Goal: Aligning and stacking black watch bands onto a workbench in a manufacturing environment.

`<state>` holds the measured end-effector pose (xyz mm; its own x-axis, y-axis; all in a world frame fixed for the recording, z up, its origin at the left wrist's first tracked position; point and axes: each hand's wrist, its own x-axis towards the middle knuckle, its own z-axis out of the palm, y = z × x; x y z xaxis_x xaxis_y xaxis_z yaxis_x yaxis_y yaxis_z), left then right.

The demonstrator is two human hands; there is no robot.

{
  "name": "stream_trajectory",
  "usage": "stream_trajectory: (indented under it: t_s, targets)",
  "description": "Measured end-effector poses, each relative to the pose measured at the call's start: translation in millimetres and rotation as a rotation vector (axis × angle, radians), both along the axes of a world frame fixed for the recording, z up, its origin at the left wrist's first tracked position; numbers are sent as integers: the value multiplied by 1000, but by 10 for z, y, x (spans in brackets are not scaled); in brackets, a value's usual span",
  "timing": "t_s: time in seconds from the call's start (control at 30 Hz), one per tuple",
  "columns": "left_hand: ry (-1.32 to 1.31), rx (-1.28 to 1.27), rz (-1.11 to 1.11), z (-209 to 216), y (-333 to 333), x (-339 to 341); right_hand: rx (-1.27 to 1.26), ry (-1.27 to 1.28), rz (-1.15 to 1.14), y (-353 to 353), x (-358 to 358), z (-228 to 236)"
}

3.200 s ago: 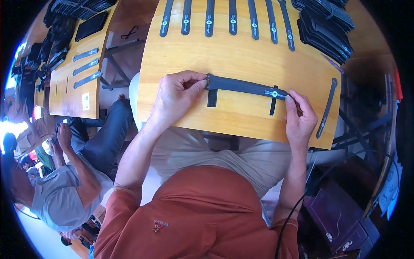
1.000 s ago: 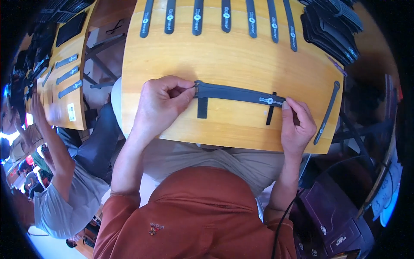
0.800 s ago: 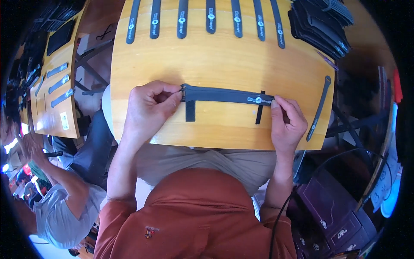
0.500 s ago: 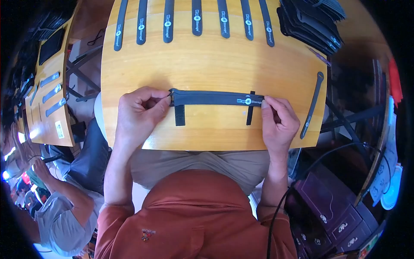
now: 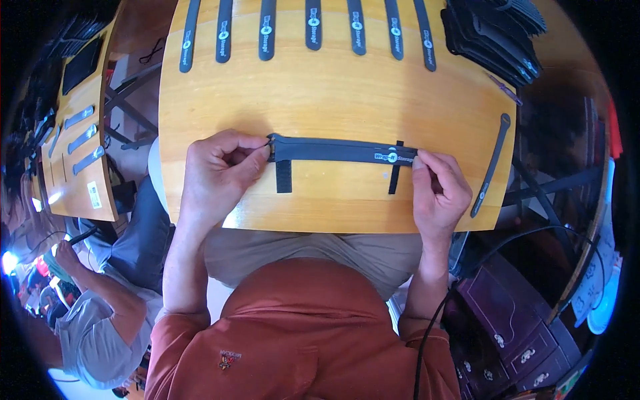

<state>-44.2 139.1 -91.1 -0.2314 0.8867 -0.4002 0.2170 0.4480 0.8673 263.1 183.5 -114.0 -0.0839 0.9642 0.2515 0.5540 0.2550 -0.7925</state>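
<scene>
A dark grey strap [image 5: 333, 149] with a pale printed mark near one end lies stretched crosswise over the wooden table. My left hand [image 5: 228, 170] pinches its left end, where a small ring or loop shows between the fingertips. At the printed end, my right hand [image 5: 440, 187] grips the tip between thumb and forefinger. Beneath the strap, two black strips cross it: a wider strip [image 5: 284, 177] near my left hand and a narrower strip [image 5: 395, 179] near my right.
Several similar straps [image 5: 313, 30] lie in a row along the table's far side. A dark stack of straps [image 5: 490, 43] fills the far right corner beside a thin purple tool [image 5: 503, 89]. Another strap [image 5: 491, 167] rests at the right edge. A co-worker [image 5: 100, 320] sits at left by another table [image 5: 83, 193].
Both hands keep their pinch on the strap. The whole view has shifted slightly, with the table and strap appearing a little farther right.
</scene>
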Motion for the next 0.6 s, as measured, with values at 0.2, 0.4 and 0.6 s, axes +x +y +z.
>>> stream_trajectory:
  t_s: [0.2,0.4,0.6]
  targets:
    - [-18,18,-29,36,22,2,49,-20,22,15,35,7]
    - [-21,38,-32,31,8,-3,27,-38,27,3,14,17]
    - [23,21,-70,39,-1,-29,49,-46,35,0,10,-5]
